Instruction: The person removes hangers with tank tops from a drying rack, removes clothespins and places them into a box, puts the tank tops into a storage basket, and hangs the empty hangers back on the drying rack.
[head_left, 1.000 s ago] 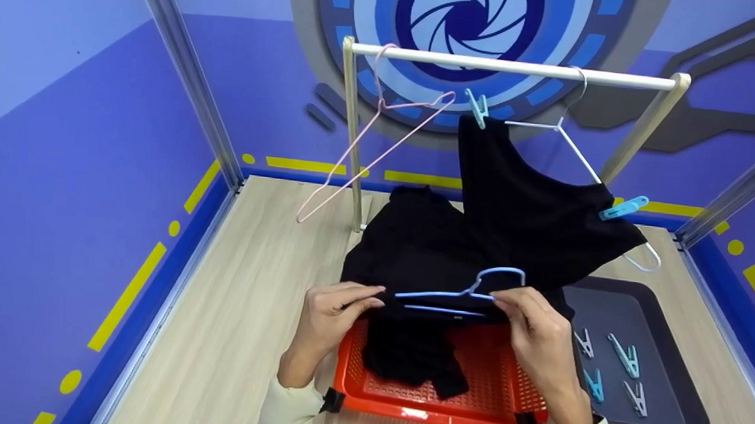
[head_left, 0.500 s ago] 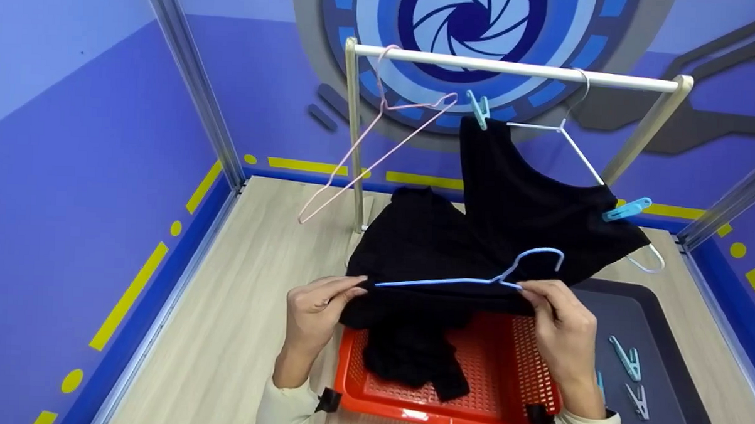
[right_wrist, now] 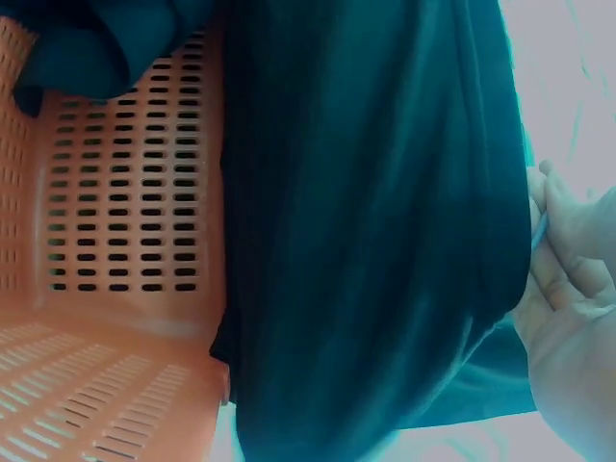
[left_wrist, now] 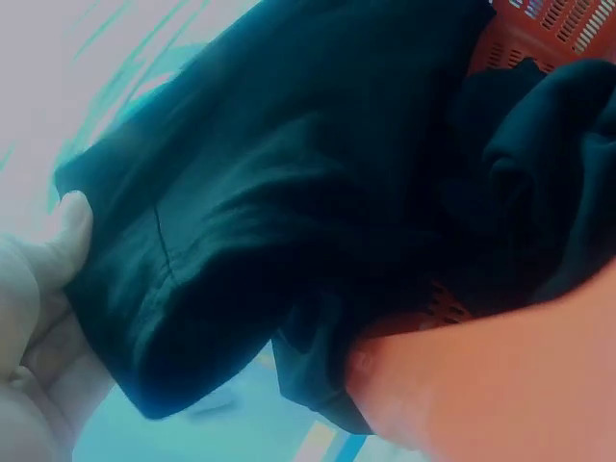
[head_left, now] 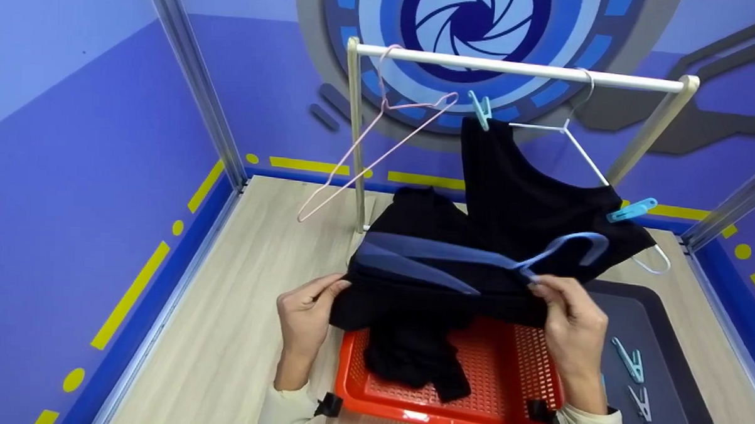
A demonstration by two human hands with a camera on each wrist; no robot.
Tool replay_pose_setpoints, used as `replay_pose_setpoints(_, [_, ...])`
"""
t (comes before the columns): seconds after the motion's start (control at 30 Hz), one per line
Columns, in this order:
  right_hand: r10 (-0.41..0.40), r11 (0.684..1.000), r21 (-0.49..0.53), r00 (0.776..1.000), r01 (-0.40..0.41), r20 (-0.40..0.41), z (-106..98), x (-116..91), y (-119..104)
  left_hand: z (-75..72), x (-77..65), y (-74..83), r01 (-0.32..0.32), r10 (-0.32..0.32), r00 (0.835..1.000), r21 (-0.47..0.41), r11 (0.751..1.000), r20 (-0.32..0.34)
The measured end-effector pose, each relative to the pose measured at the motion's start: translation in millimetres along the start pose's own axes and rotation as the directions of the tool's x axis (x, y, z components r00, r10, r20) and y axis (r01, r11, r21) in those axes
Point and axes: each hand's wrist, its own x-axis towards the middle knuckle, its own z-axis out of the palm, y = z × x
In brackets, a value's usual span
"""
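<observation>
My left hand (head_left: 308, 310) pinches the corner of a black garment (head_left: 437, 305) between thumb and fingers; a seam shows near that corner in the left wrist view. At the garment's other end, my right hand (head_left: 571, 319) pinches its edge together with a blue clothes hanger (head_left: 436, 248). Motion blurs the hanger, whose hook points right and whose long arm reaches left over the cloth. In the right wrist view, a bit of blue (right_wrist: 540, 231) shows between the right fingers. The garment is stretched between both hands above the back of a red basket (head_left: 402, 414).
More black cloth (head_left: 416, 364) lies in the basket. Behind stands a rack (head_left: 514, 66) with a pink hanger (head_left: 354, 148) and a black top (head_left: 529, 186) on a white hanger, fixed with clothespins (head_left: 632, 210). A grey tray (head_left: 673, 373) with clothespins lies at right.
My hands have moved apart, spreading the garment wider. The left fingers are now off the hanger's end and on the garment's corner. The hanger has swung up and right with my right hand.
</observation>
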Motion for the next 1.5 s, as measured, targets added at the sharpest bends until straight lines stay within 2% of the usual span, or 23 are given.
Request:
replay_pose_setpoints(0.13, [0.037,0.997,0.062,0.999,-0.037,0.008,1,0,4,-4.3,-2.5,-1.4,0.036,-0.036,0.999,0.014,0.999,-0.005])
replay_pose_setpoints(0.27, [0.035,0.997,0.067,0.999,-0.037,0.026,2,1,-5,-2.1,-1.7,1.3,0.017,-0.017,0.999,0.004,1.000,0.030])
replay_pose_setpoints(0.47, [0.010,0.998,0.058,1.000,-0.012,0.022,2,9,-28,16.1,2.2,10.7,-0.069,0.065,0.991,0.025,0.997,0.113])
replay_pose_setpoints(0.63, [-0.018,0.999,0.048,1.000,0.017,0.018,4,12,-34,35.6,0.4,21.5,-0.122,0.110,0.969,0.040,0.992,0.222])
replay_pose_setpoints(0.73, [-0.037,0.999,0.037,0.999,0.036,0.026,6,11,-34,47.1,-5.3,26.3,-0.150,0.129,0.944,0.047,0.988,0.303])
replay_pose_setpoints(0.8, [-0.046,0.999,0.031,0.998,0.045,0.037,7,9,-33,53.9,-10.6,28.8,-0.160,0.125,0.917,0.062,0.985,0.379])
replay_pose_setpoints(0.87, [-0.055,0.998,0.028,0.997,0.054,0.048,8,7,-32,59.4,-16.7,30.7,-0.162,0.100,0.881,0.098,0.982,0.462])
replay_pose_setpoints(0.97, [-0.067,0.998,0.024,0.996,0.065,0.067,9,4,-30,63.6,-23.8,33.9,-0.146,0.033,0.814,0.150,0.978,0.580])
replay_pose_setpoints(1.0, [-0.073,0.997,0.022,0.995,0.071,0.075,9,3,-29,63.9,-25.1,35.0,-0.143,0.021,0.798,0.155,0.978,0.603])
replay_pose_setpoints(1.03, [-0.080,0.997,0.018,0.993,0.078,0.082,9,3,-29,63.8,-25.2,36.5,-0.145,0.024,0.788,0.148,0.978,0.615])
replay_pose_setpoints(1.07, [-0.086,0.996,0.014,0.992,0.085,0.089,10,2,-29,63.5,-24.5,38.2,-0.152,0.044,0.787,0.125,0.980,0.615])
replay_pose_setpoints(1.13, [-0.095,0.995,0.011,0.990,0.095,0.104,10,1,-28,61.8,-19.9,42.3,-0.192,0.119,0.809,0.068,0.979,0.575])
replay_pose_setpoints(1.23, [-0.103,0.995,0.009,0.987,0.103,0.124,11,-1,-25,56.9,-6.8,48.4,-0.293,0.265,0.865,0.000,0.956,0.427])
replay_pose_setpoints(1.3, [-0.105,0.994,0.008,0.985,0.105,0.136,11,-3,-24,52.0,3.5,52.0,-0.357,0.338,0.888,0.007,0.934,0.312])
replay_pose_setpoints(1.33, [-0.106,0.994,0.005,0.984,0.106,0.140,11,-4,-23,49.3,8.2,53.4,-0.380,0.362,0.894,0.017,0.925,0.265])
replay_pose_setpoints(1.4, [-0.110,0.994,-0.002,0.983,0.111,0.149,12,-6,-22,44.0,15.8,55.3,-0.416,0.402,0.895,0.037,0.908,0.194])
replay_pose_setpoints(1.5, [-0.116,0.993,-0.007,0.980,0.119,0.161,14,-8,-21,37.9,22.1,57.2,-0.469,0.459,0.878,0.047,0.882,0.135])
